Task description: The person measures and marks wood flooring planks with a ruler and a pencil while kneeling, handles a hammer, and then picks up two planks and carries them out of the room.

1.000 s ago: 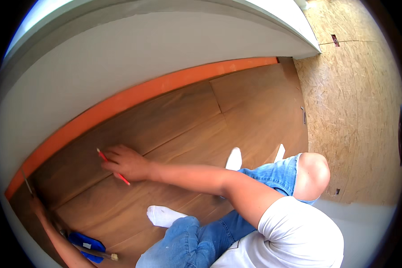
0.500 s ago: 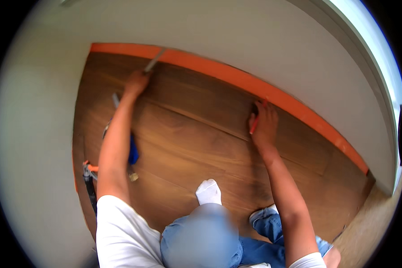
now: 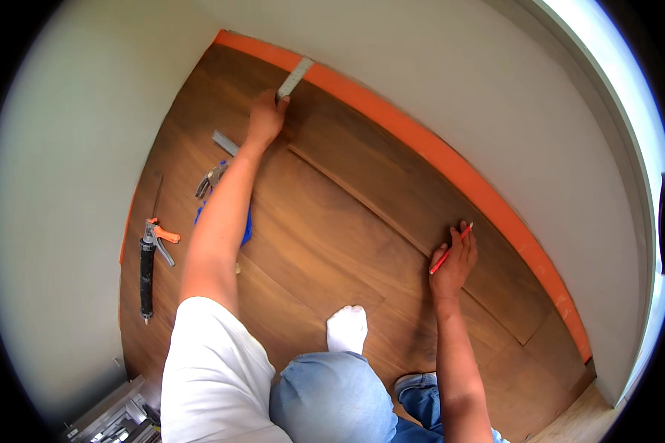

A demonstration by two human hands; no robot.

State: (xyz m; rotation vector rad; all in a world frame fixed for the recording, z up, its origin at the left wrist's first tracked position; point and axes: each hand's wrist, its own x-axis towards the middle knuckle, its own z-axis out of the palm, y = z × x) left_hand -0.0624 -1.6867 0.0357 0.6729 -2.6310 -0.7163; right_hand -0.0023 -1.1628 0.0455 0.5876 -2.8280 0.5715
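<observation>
My left hand (image 3: 267, 117) is closed around a flat metal ruler (image 3: 295, 77), whose far end crosses the orange strip (image 3: 391, 103) to the wall. Between the fingers of my right hand (image 3: 454, 273) is a red pencil (image 3: 441, 260), its tip just short of that strip. That hand rests low over the brown wood planks (image 3: 332, 214). Partly behind my left forearm lie a claw hammer (image 3: 211, 181), a grey metal bar (image 3: 225, 142) and something blue (image 3: 247, 225), too covered to name.
On the left, a caulking gun (image 3: 147, 277) with an orange handle lies near the wall (image 3: 66, 221). Metal gear (image 3: 118, 415) stands at the lower left. My white-socked foot (image 3: 346, 328) is on the planks. A raised plank edge (image 3: 362, 203) runs diagonally across the floor.
The view has turned, bringing the whole caulking gun into sight. The pencil tip has drawn back from the orange strip onto the wood. My left hand still holds the ruler across the strip.
</observation>
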